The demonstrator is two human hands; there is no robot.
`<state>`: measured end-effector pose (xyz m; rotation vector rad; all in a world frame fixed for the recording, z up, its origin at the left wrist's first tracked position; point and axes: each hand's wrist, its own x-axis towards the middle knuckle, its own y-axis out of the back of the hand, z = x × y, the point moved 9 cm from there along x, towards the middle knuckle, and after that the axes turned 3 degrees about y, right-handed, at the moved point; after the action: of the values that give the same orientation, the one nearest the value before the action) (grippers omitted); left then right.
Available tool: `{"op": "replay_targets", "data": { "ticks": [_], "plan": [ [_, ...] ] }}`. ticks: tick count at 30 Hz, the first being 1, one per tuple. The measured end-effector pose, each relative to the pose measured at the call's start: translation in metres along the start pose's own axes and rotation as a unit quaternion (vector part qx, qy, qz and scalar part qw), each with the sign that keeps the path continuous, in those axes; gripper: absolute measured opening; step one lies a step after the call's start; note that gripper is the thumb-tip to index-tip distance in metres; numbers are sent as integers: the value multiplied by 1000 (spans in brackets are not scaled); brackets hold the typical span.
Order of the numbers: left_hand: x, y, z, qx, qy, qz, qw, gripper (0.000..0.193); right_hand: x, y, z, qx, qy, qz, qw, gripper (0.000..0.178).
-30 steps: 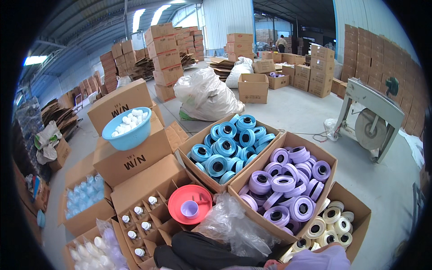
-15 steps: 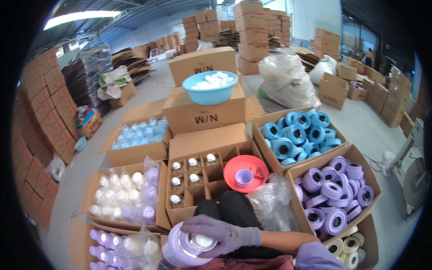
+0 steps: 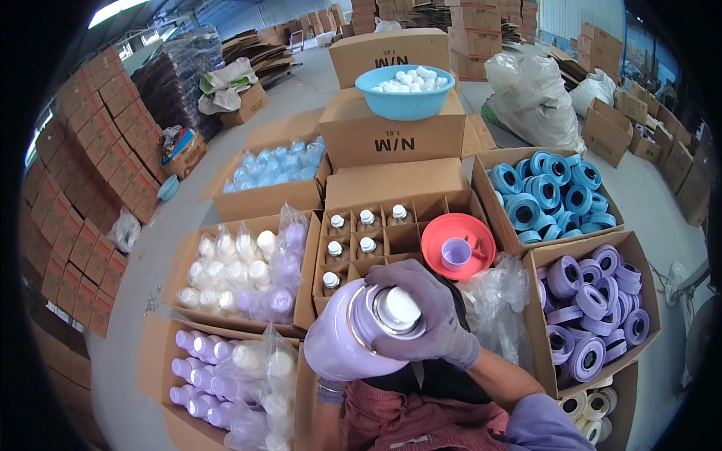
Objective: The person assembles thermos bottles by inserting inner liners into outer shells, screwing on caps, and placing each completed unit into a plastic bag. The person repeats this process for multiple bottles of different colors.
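Note:
A lilac vacuum flask (image 3: 338, 334) with a white stopper (image 3: 401, 307) in its metal neck tilts in front of me, its top toward the right. My right hand (image 3: 436, 312), in a grey-purple glove, is closed round its shoulder and neck. My left hand (image 3: 332, 390) reaches behind the flask's lower end; only the gloved wrist shows and the fingers are hidden. Just beyond stands a divided carton (image 3: 408, 240) with several white-capped bottles (image 3: 368, 246) in its cells. A red plate (image 3: 436, 255) holding a lilac cup (image 3: 456, 254) lies over its right part.
At left, cartons hold lilac cups (image 3: 203, 373) and bagged white and lilac cups (image 3: 259, 272). Blue bagged pieces (image 3: 274, 168) lie farther off. At right are cartons of blue rings (image 3: 543, 190), lilac rings (image 3: 599, 307) and cream rings (image 3: 596, 406). A blue basin (image 3: 406, 105) holds white stoppers.
The flask has come up, closer to the camera and rightward. My right hand has shifted from across its top to the right side of its neck. The whole view has tilted downward.

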<state>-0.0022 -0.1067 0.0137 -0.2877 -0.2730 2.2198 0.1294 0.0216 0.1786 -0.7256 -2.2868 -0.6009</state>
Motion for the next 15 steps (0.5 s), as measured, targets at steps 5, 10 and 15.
{"op": "replay_targets", "data": {
  "ticks": [5,10,15],
  "plan": [
    [20,-13,13,87,-14,-31,996,34,-35,13,14,46,82,22,995,80],
    [61,-60,91,451,-79,-187,869,31,-174,0,67,53,-41,30,997,77],
    [51,-125,50,715,-120,-330,605,26,-222,58,83,-52,-187,-70,978,38]
  ]
}}
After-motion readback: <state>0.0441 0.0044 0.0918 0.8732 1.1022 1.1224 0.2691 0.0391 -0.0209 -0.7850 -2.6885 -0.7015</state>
